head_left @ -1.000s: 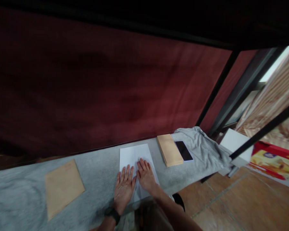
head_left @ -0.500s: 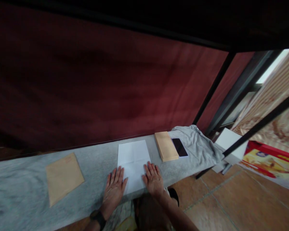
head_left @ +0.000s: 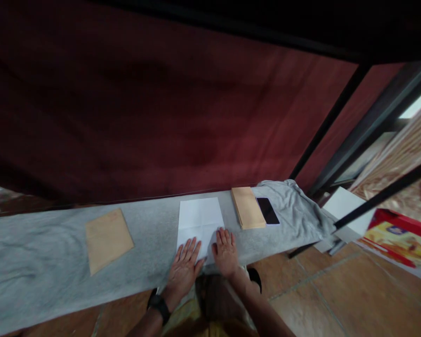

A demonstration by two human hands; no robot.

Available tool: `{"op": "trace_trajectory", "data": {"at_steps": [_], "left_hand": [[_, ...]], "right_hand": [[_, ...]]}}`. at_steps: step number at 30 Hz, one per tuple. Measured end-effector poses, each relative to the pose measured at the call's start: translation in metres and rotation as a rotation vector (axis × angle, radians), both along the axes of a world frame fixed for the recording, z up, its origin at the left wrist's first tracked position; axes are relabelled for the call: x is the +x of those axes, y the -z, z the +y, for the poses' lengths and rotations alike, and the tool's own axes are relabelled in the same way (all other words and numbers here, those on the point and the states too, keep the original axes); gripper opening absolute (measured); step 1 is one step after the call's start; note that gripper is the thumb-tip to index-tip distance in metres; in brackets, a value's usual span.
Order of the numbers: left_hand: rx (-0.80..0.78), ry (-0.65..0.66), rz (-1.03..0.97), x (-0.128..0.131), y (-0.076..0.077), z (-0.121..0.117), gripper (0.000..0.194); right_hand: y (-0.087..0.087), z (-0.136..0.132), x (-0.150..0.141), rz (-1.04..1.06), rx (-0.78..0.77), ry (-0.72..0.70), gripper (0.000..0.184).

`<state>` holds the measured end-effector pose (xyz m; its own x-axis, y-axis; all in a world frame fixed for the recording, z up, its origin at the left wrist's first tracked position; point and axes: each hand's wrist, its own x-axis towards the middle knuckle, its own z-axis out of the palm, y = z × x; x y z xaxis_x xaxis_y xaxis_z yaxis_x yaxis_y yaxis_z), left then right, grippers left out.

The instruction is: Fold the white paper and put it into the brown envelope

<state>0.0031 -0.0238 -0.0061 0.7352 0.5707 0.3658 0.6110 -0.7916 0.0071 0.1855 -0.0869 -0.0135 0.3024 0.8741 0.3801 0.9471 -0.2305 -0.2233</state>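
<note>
Closest to me, a dark wristwatch (head_left: 158, 306) circles the wrist of the person's left hand (head_left: 184, 267). That hand lies palm down at the surface's near edge, its grip flat and spread, thumb out to the side, on the near left part of a creased white sheet of paper (head_left: 199, 215). The right hand (head_left: 226, 252) lies by the sheet's near right corner, its grip flat too, fingers fairly close together and pinching nothing. The sheet reaches from the near edge of the grey-draped surface (head_left: 150, 234) almost to the far edge, fold lines crossing it.

Off toward the surface's left end, a brown paper envelope (head_left: 108, 241) lies askew. Right of the sheet, a stack of brown envelopes (head_left: 249, 208) sits near the far edge, a smartphone (head_left: 267, 210) just beside it. Grey cloth (head_left: 294, 201) bunches at the far right corner. Dark red fabric (head_left: 196, 117) rises behind.
</note>
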Motion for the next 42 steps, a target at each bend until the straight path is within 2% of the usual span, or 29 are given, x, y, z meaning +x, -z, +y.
{"op": "trace_trajectory", "data": {"at_steps": [4, 7, 13, 18, 24, 28, 35, 40, 42], "left_hand": [[0.003, -0.059, 0.017, 0.009, -0.001, -0.008, 0.049], [-0.003, -0.039, 0.030, 0.008, -0.005, -0.010, 0.049], [-0.054, -0.059, 0.015, -0.029, -0.010, -0.001, 0.058], [-0.132, 0.054, 0.043, -0.047, -0.011, 0.005, 0.064], [-0.211, 0.008, 0.184, -0.036, -0.024, 0.001, 0.065], [-0.282, 0.023, 0.227, -0.033, -0.032, 0.000, 0.062], [-0.327, 0.053, 0.143, -0.037, -0.032, -0.003, 0.052], [-0.371, 0.073, 0.144, -0.035, -0.038, -0.002, 0.047], [-0.380, 0.099, 0.143, -0.035, -0.042, 0.000, 0.045]], "right_hand": [[-0.003, 0.006, -0.015, 0.007, -0.005, -0.117, 0.048], [-0.002, 0.001, -0.014, -0.033, -0.006, -0.159, 0.049], [-0.001, -0.017, 0.014, -0.075, -0.027, -0.129, 0.052], [-0.001, -0.023, 0.024, -0.070, -0.027, -0.159, 0.052], [-0.001, -0.023, 0.022, -0.070, -0.024, -0.151, 0.052], [-0.003, -0.024, 0.023, -0.062, -0.031, -0.160, 0.052], [-0.002, -0.031, 0.025, -0.039, -0.024, -0.166, 0.049], [0.001, -0.040, 0.031, 0.004, -0.007, -0.057, 0.048], [0.003, -0.042, 0.036, 0.024, -0.002, -0.071, 0.048]]}}
